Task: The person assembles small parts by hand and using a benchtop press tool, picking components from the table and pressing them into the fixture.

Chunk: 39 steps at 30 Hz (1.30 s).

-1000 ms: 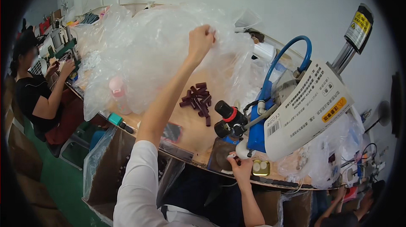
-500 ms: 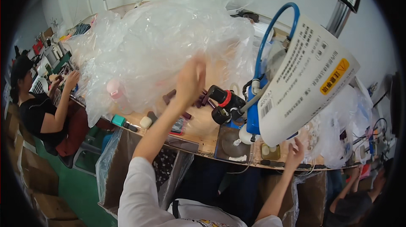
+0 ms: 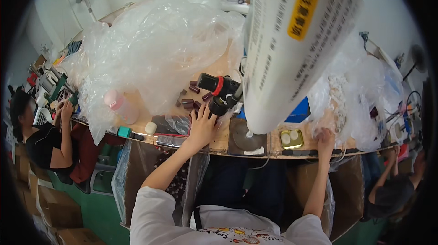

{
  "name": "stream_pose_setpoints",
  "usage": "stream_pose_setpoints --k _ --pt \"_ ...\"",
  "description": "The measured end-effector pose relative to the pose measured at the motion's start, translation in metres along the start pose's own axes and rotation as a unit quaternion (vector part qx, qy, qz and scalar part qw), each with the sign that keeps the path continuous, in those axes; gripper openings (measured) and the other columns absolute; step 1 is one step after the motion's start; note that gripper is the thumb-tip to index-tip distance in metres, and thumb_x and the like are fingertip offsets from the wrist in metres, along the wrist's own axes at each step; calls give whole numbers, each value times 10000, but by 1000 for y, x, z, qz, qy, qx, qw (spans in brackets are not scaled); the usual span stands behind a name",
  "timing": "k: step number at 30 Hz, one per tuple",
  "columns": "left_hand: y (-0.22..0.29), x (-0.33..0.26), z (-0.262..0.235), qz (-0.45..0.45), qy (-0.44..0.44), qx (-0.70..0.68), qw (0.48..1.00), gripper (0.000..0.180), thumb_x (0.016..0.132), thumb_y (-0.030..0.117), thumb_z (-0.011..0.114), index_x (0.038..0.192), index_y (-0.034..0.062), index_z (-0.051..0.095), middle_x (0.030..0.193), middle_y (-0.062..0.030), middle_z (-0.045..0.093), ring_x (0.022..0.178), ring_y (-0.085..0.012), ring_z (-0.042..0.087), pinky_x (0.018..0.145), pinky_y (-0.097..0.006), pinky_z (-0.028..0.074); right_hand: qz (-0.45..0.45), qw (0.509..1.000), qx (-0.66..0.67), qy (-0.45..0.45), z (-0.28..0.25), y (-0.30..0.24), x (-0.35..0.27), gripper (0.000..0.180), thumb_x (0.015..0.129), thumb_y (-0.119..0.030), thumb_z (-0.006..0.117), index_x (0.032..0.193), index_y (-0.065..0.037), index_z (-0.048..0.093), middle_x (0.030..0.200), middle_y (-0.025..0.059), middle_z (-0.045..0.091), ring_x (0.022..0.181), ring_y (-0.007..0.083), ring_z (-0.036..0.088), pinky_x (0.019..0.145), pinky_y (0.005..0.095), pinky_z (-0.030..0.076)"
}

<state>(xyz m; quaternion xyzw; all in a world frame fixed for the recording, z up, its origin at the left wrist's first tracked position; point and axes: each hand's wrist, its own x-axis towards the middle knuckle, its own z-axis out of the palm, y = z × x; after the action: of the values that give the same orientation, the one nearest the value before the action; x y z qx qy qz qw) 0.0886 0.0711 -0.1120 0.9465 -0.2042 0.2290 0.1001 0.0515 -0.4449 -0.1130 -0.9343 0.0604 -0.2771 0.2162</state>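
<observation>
My left hand (image 3: 203, 128) lies on the bench with its fingers stretched apart, just below several short dark-red tubes (image 3: 194, 89). Its fingertips reach the nearest of these, close to the black knob of the machine. My right hand (image 3: 325, 141) is at the bench's front edge with its fingers curled together. Whatever it may pinch is too small to see. Beyond it lies a pile of small white parts (image 3: 337, 96) on clear plastic. A gold-rimmed square tin (image 3: 291, 139) holding white round pieces stands to its left.
A machine with a black-and-red regulator (image 3: 218, 84) and a large curled label sheet (image 3: 292, 49) blocks the middle. Bulky clear plastic (image 3: 155, 39) covers the back left. A pink bottle (image 3: 119, 106) and a teal-capped item (image 3: 124, 132) stand left. Co-workers sit at both sides.
My left hand has come down and back toward me from above the bench, its fingers spreading by the tubes. My right hand's fingers have curled in near the white parts. The view has shifted.
</observation>
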Motion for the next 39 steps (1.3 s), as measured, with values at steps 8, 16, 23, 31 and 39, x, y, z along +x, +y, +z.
stream_pose_setpoints --k 8,16,23,31,39 --pt "42 2 -55 -28 -76 -58 995 509 804 281 751 1251 83 613 1262 -192 594 1214 -410 524 1020 -539 390 -3 997 16 75 -9 -13 6 322 841 -32 659 1161 0 666 1264 242 609 1164 424 560 1006 463 446" --pt "42 0 -69 -66 -49 -104 991 517 666 175 824 1142 82 645 1147 -122 599 1135 -337 548 972 -456 430 -40 997 41 -51 -14 -6 5 185 819 27 632 981 13 720 997 186 710 954 375 662 863 408 514" --pt "35 -3 -79 -96 13 -194 976 295 793 52 726 1084 13 687 957 -123 652 864 -287 647 752 -351 523 24 975 221 22 -9 -38 48 165 894 -51 675 1033 20 730 960 150 745 827 208 721 747 307 567" --pt "40 -21 -73 -279 136 -566 764 202 959 25 629 1145 -46 664 1040 -74 707 908 -122 665 732 -230 502 -112 982 -154 -19 83 -95 102 117 814 -67 597 925 -57 633 803 133 687 878 326 650 717 465 542" --pt "73 -22 -82 -251 86 -591 762 283 924 40 685 1191 -41 636 1119 -107 688 1017 -151 644 883 -268 503 -47 982 182 18 36 -125 48 153 848 -80 651 995 -58 688 897 145 688 884 338 652 725 413 523"
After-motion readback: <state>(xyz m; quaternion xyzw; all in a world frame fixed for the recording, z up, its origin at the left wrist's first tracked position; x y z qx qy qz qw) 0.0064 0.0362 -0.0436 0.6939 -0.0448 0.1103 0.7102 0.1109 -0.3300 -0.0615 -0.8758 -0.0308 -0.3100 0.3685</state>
